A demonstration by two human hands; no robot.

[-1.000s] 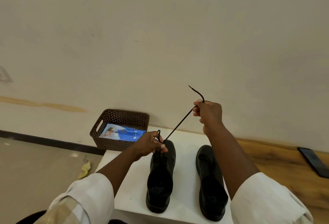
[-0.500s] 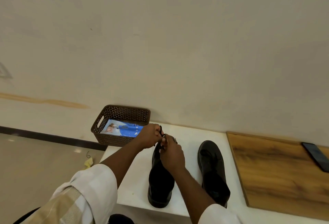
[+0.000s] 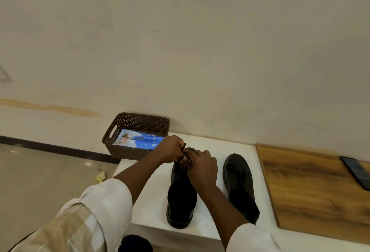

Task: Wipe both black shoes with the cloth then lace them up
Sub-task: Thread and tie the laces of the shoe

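On the white table (image 3: 152, 197) two black shoes stand side by side, the left shoe (image 3: 181, 193) and the right shoe (image 3: 239, 183). Over the left shoe's far end, the left hand (image 3: 172, 149) pinches the lace (image 3: 183, 146); the right hand (image 3: 202, 169) curls beside it, its hold hidden. Beyond sits a brown basket (image 3: 138, 120).
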